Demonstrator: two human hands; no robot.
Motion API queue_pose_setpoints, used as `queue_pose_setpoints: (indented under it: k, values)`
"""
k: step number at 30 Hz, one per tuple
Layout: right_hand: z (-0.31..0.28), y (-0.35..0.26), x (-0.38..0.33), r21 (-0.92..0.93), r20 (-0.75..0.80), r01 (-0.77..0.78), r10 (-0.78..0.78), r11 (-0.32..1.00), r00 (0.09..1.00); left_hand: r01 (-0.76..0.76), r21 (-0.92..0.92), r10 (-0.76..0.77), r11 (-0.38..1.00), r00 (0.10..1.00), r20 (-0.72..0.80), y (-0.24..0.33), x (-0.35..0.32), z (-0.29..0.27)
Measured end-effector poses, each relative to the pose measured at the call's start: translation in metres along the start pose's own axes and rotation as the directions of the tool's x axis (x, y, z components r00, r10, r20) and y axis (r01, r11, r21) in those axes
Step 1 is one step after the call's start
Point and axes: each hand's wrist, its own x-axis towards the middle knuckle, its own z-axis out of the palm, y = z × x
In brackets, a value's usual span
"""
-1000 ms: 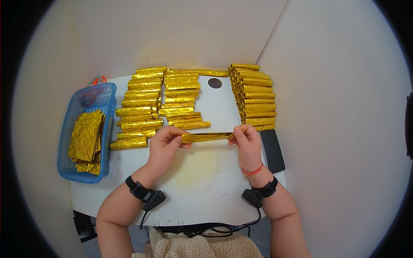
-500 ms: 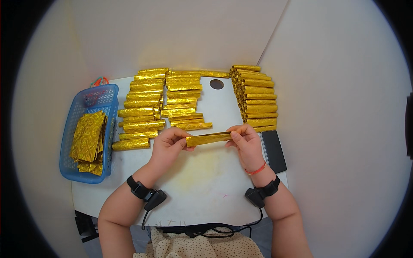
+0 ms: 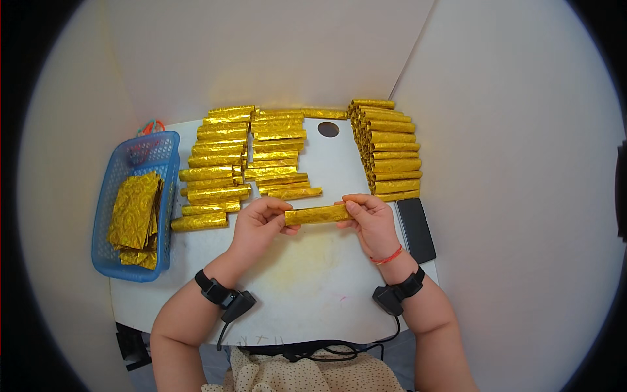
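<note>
Between my hands, above the middle of the white table, a sheet of gold foil paper [image 3: 318, 215] is rolled into a narrow, flattish tube lying crosswise. The fingers and thumb of my left hand [image 3: 258, 225] pinch its left end. My right hand [image 3: 372, 221] grips the other end, thumb on top and fingers behind. Past my hands lie rows of finished-looking gold paper rolls [image 3: 281, 155]; the nearest one is just beyond my left fingertips. A blue plastic basket [image 3: 171, 196] at the left holds a stack of flat gold foil sheets [image 3: 134, 212].
A tall pile of gold rolls [image 3: 395, 157] stands at the back right, with a black phone-like slab [image 3: 415, 230] in front of it. Near the back is a round dark hole [image 3: 328, 129] in the tabletop. Pale walls close in the table's back and sides.
The paper has gone from a loose, tapering fold to a more even, tighter roll. Both hands keep hold of its ends, with the right hand slightly lower and turned a little.
</note>
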Motion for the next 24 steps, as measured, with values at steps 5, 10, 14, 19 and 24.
queue_pose_setpoints:
  k: [5,10,14,19,24]
  values:
    - [0.0045,-0.0034,-0.0006,-0.038,-0.039,-0.014,0.013,0.999,0.999,0.051,-0.031,-0.051,0.998,0.999,0.002,0.0032,-0.0001,0.0005]
    - [0.0047,0.0007,-0.0005,-0.096,-0.046,0.006,-0.01,0.995,0.999,0.195,-0.149,-0.202,0.969,0.979,-0.032,0.0055,0.0018,0.0004]
    - [0.006,0.0032,-0.0034,-0.121,0.022,0.027,-0.025,0.992,0.999,0.188,-0.044,-0.19,0.981,0.981,-0.033,0.0075,-0.0001,0.0058]
    - [0.006,0.0036,-0.004,0.054,0.118,-0.078,0.071,0.995,0.99,0.147,-0.026,-0.149,0.989,0.986,-0.074,0.0046,-0.001,0.0045]
    - [0.006,0.0035,-0.005,0.067,0.116,-0.091,0.083,0.994,0.99,0.129,-0.005,-0.129,0.992,0.987,-0.092,0.0051,-0.0019,0.0058]
